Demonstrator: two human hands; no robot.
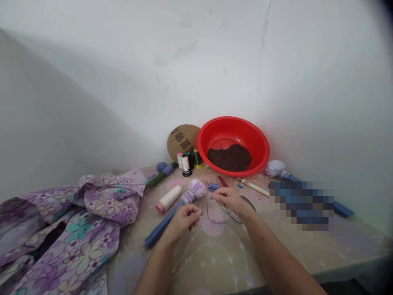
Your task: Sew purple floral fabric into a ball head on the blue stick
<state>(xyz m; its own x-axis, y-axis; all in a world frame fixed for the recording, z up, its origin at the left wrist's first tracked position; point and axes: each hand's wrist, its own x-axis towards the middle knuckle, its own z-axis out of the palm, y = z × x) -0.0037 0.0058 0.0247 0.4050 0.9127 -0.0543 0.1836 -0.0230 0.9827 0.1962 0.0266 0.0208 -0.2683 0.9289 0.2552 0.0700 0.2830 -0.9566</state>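
Report: your left hand (181, 223) is pinched narrow, its hold unclear, and lies nearer the blue cloth-wrapped rod (164, 224), which runs diagonally beneath it, lilac bound head (197, 189) pointing away rightward. Your right hand (230, 203) pinches a thin blue thread (211, 217).

Room around right hand (230, 200) — floral cloth (101, 205) left, red basin (227, 131) ahead.

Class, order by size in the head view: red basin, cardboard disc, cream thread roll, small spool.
Red basin, cardboard disc, then cream thread roll and small spool unranked: the roll lies nearer the camera.
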